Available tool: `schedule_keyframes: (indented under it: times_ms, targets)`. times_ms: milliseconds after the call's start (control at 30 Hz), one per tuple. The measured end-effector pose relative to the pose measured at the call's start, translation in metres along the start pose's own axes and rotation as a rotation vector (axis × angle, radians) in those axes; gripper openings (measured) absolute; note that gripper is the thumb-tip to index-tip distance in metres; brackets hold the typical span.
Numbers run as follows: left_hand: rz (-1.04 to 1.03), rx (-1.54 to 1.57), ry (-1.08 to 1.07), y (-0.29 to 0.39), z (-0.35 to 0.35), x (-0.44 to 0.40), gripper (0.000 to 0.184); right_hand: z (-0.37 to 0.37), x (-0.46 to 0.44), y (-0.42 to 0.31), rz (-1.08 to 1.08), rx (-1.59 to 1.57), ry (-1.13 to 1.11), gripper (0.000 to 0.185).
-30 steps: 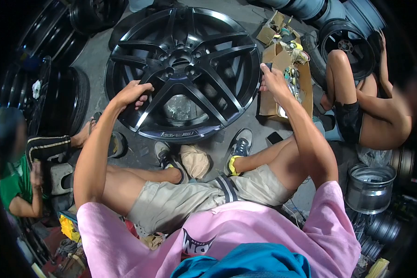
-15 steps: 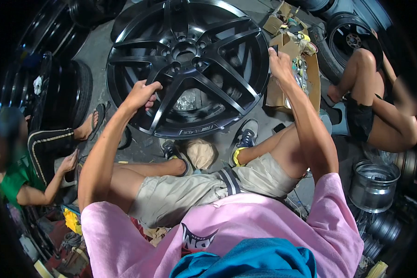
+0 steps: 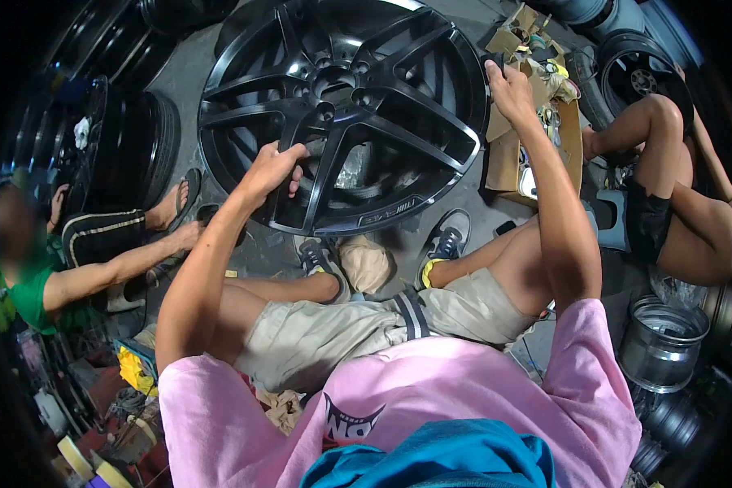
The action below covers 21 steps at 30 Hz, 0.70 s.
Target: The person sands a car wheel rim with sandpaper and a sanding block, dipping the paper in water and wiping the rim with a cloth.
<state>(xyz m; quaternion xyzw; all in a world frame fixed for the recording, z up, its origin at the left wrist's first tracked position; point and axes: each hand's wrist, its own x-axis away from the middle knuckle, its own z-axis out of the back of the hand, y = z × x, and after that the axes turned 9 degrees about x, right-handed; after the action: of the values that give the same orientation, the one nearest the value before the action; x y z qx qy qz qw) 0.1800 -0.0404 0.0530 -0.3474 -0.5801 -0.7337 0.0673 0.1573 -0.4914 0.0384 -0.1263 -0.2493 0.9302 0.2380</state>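
Note:
A black multi-spoke alloy wheel (image 3: 331, 175) is held up in front of my legs, its spoked face toward me. My left hand (image 3: 275, 172) is closed around one of the lower left spokes, thumb on top. At the wheel's right edge, my right hand (image 3: 512, 93) pinches a small dark piece (image 3: 493, 60) against or just beside the outer lip; its exact kind is hard to make out. Pale lettering marks the lower lip. Through the spokes a shiny silvery patch shows behind the wheel.
A cardboard box (image 3: 508, 167) of small items stands right of the wheel. One person in a green shirt (image 3: 32, 281) sits at left, another person (image 3: 659, 154) at right with a dark wheel (image 3: 638, 77). A silver rim (image 3: 663, 350) stands lower right; tires (image 3: 159, 146) line the left.
The view has shifted, with the wheel tilted slightly differently. My right hand is a little higher along the wheel's edge; my left keeps its grip. The left person's arm now reaches toward my side.

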Motion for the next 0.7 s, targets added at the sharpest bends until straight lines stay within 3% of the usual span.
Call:
schedule_keyframes:
  times_ms: [33, 100, 133, 167, 233, 300, 367, 400, 533, 567, 633, 700]
  targets:
    - [0.004, 0.001, 0.001, -0.001, 0.002, 0.000, 0.030, 0.001, 0.002, 0.003, 0.043, 0.057, 0.002, 0.058]
    - [-0.069, -0.319, -0.067, -0.001, 0.017, -0.007, 0.044, 0.011, 0.015, 0.000, 0.057, 0.086, -0.013, 0.053]
    - [-0.168, -0.603, -0.040, -0.005, 0.027, -0.016, 0.062, 0.019, 0.026, -0.009, 0.128, 0.097, 0.058, 0.050]
    - [-0.163, -0.601, -0.039, -0.014, 0.035, -0.020, 0.062, 0.025, 0.035, -0.016, 0.200, 0.109, 0.129, 0.049]
    - [-0.357, -0.967, 0.080, 0.003, 0.034, 0.003, 0.055, 0.031, 0.048, -0.021, 0.193, 0.100, 0.144, 0.048]
    - [-0.351, -0.951, 0.121, 0.006, 0.032, 0.016, 0.060, 0.038, 0.063, -0.026, 0.238, 0.036, 0.214, 0.040]
    - [-0.800, -1.136, 0.363, -0.004, 0.037, 0.019, 0.054, 0.048, 0.074, -0.033, 0.211, 0.012, 0.194, 0.039]
    - [-0.766, -0.961, 0.304, 0.021, 0.020, 0.043, 0.040, 0.050, 0.076, -0.030, 0.174, 0.021, 0.171, 0.039]
    - [-0.919, -0.740, 0.134, 0.044, -0.023, 0.070, 0.023, 0.060, 0.073, -0.020, 0.160, 0.067, 0.174, 0.040]
    - [-0.907, -0.698, 0.036, 0.041, -0.037, 0.077, 0.022, 0.057, 0.069, -0.014, 0.158, 0.071, 0.178, 0.040]
    - [-0.812, -0.690, -0.183, 0.027, -0.060, 0.088, 0.030, 0.047, 0.062, -0.004, 0.393, 0.119, 0.529, 0.037]
    - [-0.665, -0.792, -0.310, 0.016, -0.076, 0.098, 0.045, 0.049, 0.061, -0.002, 0.395, 0.132, 0.524, 0.035]
